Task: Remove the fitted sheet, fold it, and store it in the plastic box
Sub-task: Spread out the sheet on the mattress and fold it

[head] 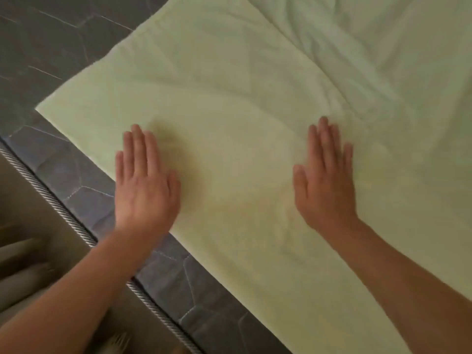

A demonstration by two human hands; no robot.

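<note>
Lower left: bare grey mattress (76, 169) with a corded rim. Left hand (145, 180) lies flat, fingers straight, pressing the sheet (229, 80) near its edge, gripping nothing. The sheet spreads across centre frame. Right hand (325, 175) is likewise flat on it. Upper right is rumpled. Risk: smoothing may drive creases there and skew the next fold.

The pale green folded cotton sheet (229, 111) lies flat on the dark grey quilted mattress (63, 47), whose bare surface shows to the sheet's left and along its near edge. The mattress's silver twisted cord piping (63, 213) runs beyond that bare strip, nearer the person. The left hand (145, 185) rests flat on the sheet's near-left part with its wrist crossing the sheet's near edge, and the right hand (324, 180) rests flat on the sheet's middle, well apart from the left hand. More of the sheet spreads behind it and to its right.
</note>
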